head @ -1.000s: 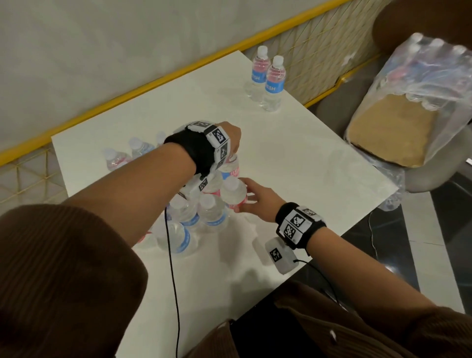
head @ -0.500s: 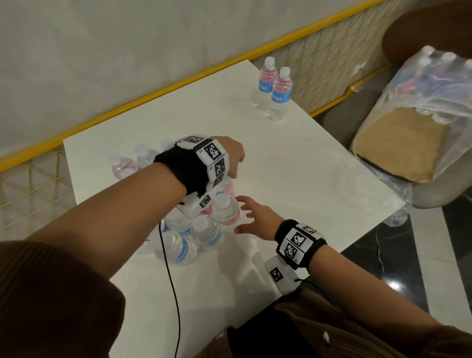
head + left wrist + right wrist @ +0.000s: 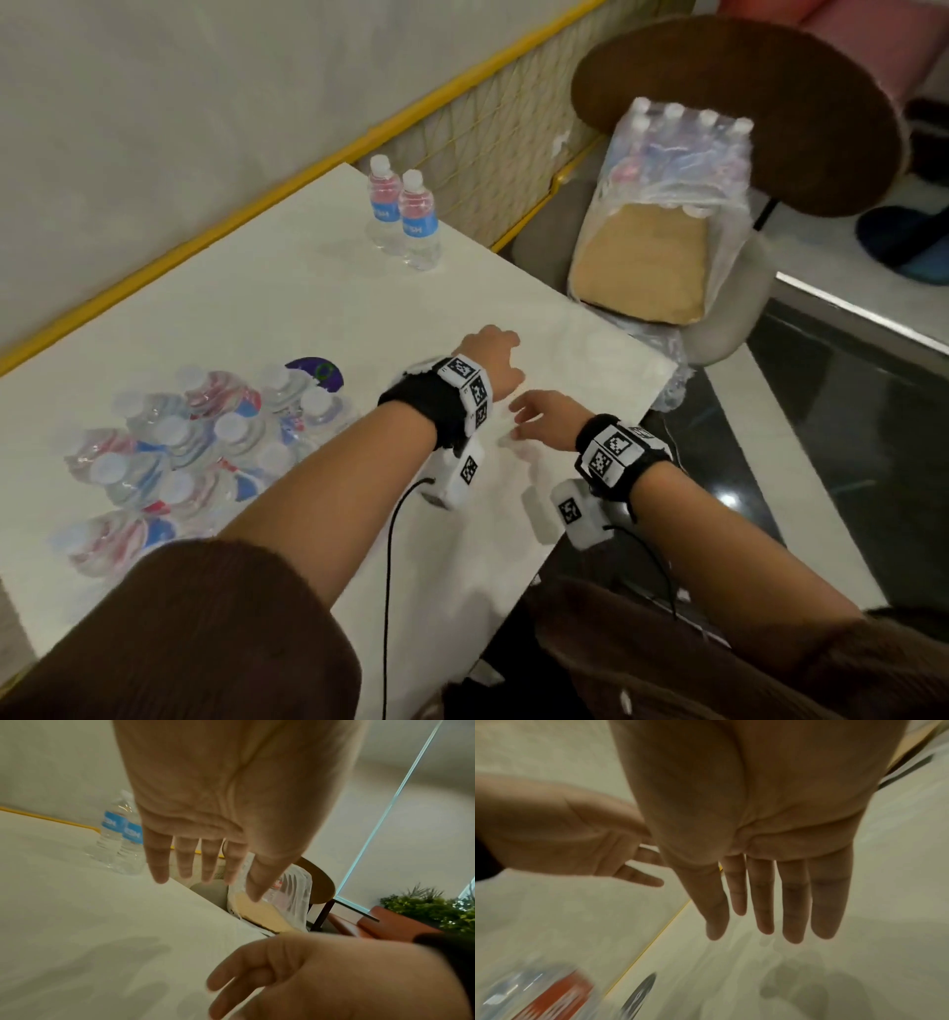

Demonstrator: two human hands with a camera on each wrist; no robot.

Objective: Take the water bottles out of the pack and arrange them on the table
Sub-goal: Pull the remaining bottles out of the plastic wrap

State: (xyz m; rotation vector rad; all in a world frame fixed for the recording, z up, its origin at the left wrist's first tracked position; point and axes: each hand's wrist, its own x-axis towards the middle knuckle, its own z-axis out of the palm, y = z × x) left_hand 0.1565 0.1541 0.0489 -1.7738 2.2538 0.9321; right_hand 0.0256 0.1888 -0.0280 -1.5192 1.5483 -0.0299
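Observation:
Several water bottles with white caps stand bunched together on the left of the white table. Two more bottles stand upright at the far corner. The plastic-wrapped pack with bottles in it lies on a chair beyond the table's right edge. My left hand hovers over the table's right part, fingers straight and empty. My right hand is just beside it, also flat and empty. A blurred bottle shows low in the right wrist view.
The chair has a round brown back and stands close to the table's right edge. A yellow-framed mesh rail runs along the wall behind the table. A purple round sticker or disc lies by the bunched bottles. Dark glossy floor lies to the right.
Both hands have left the bunch of bottles and moved right, toward the table's right edge. The left hand let go of the bottle it held. The view has turned toward the chair.

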